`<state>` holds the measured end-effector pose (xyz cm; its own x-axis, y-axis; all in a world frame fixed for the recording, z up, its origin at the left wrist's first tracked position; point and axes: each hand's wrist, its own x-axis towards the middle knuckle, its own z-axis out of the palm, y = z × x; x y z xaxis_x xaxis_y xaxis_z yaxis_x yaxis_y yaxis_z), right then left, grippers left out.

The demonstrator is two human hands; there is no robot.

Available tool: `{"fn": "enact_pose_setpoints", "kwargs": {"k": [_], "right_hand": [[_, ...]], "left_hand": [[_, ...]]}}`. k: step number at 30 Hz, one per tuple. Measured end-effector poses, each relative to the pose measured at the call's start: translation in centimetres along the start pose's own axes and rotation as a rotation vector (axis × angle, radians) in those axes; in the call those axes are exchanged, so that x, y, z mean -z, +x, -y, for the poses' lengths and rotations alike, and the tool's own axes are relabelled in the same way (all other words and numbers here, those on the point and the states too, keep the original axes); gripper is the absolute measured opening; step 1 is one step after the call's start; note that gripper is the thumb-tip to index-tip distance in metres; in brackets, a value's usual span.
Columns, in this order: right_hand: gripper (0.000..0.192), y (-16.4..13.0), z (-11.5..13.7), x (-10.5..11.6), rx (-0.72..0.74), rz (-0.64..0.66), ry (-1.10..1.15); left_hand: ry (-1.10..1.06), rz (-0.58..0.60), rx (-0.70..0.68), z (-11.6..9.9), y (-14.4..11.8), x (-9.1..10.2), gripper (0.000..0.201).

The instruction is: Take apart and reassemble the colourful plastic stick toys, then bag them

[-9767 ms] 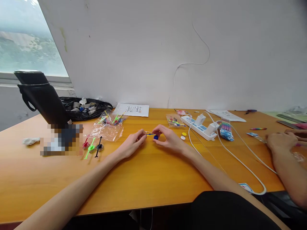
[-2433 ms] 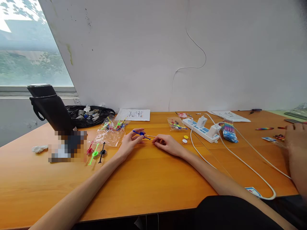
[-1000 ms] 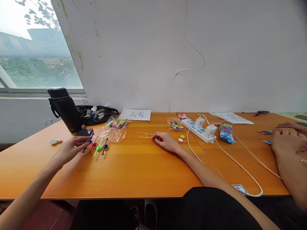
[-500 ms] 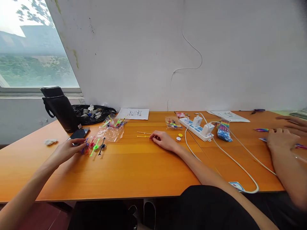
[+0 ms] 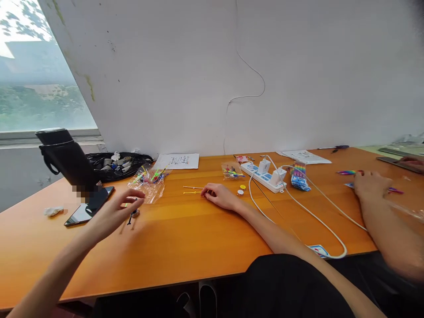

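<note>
Loosely, left hand (image 5: pixel 114 212) over black spinner (image 5: pixel 132 214)

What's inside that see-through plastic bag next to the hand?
The clear bag holds thin colourful sticks, green, pink and yellow. How many cannot be told; they overlap.

Hidden, cropped and blurred spots

Left hand (image 5: pixel 114 214) motion-blurred, covering most of the small toys on the table (image 5: pixel 198 238), only the black pick (image 5: pixel 130 216) poking out; grip unreadable. Pixelated patch (image 5: pixel 79 191) masking the flask (image 5: pixel 66 159) base. Bag (image 5: pixel 149 179) contents too small to sort. Co-worker's hand (image 5: pixel 371 185) smeared, arm cut by the right edge. Right hand (image 5: pixel 218 195) curled, fingertips tucked from sight. Paper (image 5: pixel 178 160) print illegible.
</note>
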<state>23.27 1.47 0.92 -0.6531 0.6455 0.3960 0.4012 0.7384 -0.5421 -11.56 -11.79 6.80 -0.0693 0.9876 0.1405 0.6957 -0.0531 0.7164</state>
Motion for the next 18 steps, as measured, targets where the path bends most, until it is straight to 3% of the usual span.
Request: {"fn": "enact_pose_setpoints", "kwargs": {"k": [4, 7, 12, 18], "right_hand": [[0.018, -0.1, 0.0, 0.2, 0.002, -0.002, -0.035], [0.019, -0.2, -0.1, 0.3, -0.014, -0.003, -0.073], [0.020, -0.3, -0.5, 1.3, -0.142, -0.105, -0.332], [0.024, -0.5, -0.3, 5.2, -0.479, -0.268, -0.808]], "left_hand": [[-0.193, 0.179, -0.107, -4.8, 4.3, -5.2, 0.039], [-0.106, 0.210, -0.127, -6.1, 7.3, -9.0, 0.030], [0.152, 0.184, -0.297, -3.9, 8.9, -12.8, 0.041], [0.246, 0.102, -0.284, -2.6, 8.3, -13.6, 0.040]]}}
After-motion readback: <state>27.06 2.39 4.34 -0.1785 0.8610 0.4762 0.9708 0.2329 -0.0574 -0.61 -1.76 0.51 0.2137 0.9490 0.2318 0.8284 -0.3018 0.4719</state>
